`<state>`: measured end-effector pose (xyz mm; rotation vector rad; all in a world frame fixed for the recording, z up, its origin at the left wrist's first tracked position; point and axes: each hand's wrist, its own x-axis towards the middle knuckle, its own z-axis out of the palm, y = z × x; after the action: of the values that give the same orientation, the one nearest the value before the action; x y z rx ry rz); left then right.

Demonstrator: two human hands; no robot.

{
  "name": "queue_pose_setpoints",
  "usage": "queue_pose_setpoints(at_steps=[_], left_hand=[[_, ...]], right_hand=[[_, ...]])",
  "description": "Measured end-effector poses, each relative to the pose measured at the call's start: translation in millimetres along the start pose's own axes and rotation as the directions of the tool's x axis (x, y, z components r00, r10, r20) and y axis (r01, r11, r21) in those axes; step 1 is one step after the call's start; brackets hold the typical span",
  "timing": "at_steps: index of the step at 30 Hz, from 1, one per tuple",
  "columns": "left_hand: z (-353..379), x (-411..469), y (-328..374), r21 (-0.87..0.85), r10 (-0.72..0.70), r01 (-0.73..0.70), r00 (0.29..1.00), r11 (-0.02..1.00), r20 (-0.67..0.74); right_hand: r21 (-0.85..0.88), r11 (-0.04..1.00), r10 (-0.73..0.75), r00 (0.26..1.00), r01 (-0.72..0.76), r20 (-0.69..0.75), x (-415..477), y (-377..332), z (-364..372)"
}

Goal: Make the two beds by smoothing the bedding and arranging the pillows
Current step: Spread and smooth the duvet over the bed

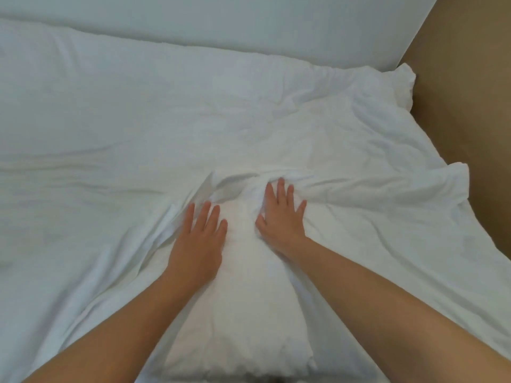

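A white duvet [110,134] covers the bed and fills most of the view. It lies fairly flat on the left and is creased and bunched in the middle and on the right. My left hand [197,240] presses flat on the bedding with straight fingers, just left of a raised fold [243,286]. My right hand [280,214] lies flat with fingers spread on the other side of that fold, its fingertips at a bunched ridge of cloth. A rumpled white corner, perhaps a pillow [401,84], sits at the far right against the headboard.
A white headboard or wall panel [249,29] runs along the top. A tan wall [470,92] borders the bed on the right, close to the duvet's edge [464,189].
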<state>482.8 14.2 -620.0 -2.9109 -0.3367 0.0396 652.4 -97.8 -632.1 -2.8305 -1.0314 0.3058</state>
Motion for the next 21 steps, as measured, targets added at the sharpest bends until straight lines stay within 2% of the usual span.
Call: queue_pose_setpoints(at_steps=[3,5,9,11,14,18,21], left_hand=[[-6.9,-49.7,-34.9,0.132,-0.061,0.052,0.996,0.990,0.071],[-9.9,-84.1,-57.5,0.122,-0.128,0.121,0.991,0.985,0.048],[-3.3,-144.4,-84.5,0.177,-0.311,0.288,0.942,0.941,0.122],[-3.1,-162.9,-99.3,0.125,-0.398,0.384,0.909,0.915,0.120],[-7.0,-185.7,-126.7,0.131,-0.503,0.486,0.845,0.864,0.181],[-26.8,-194.7,-201.6,0.256,-0.623,0.574,0.759,0.778,0.191],[-58.0,-169.5,-266.8,0.435,-0.745,0.619,0.629,0.654,0.224]], right_hand=[[-0.026,0.965,-0.262,0.965,0.262,0.001,-10.2,-60.5,4.5],[0.044,0.908,-0.416,0.909,0.418,-0.040,-20.4,-98.5,5.8],[0.143,0.813,-0.547,0.824,0.565,-0.147,-38.5,-159.1,10.4],[0.098,0.821,-0.548,0.825,0.562,-0.136,-38.7,-175.6,8.0],[-0.021,0.872,-0.488,0.867,0.489,-0.101,-29.9,-184.2,-5.2],[-0.052,0.915,-0.402,0.896,0.399,-0.190,-15.1,-203.3,-25.3],[0.047,0.951,-0.291,0.934,0.307,-0.209,-3.3,-225.2,-33.7]])
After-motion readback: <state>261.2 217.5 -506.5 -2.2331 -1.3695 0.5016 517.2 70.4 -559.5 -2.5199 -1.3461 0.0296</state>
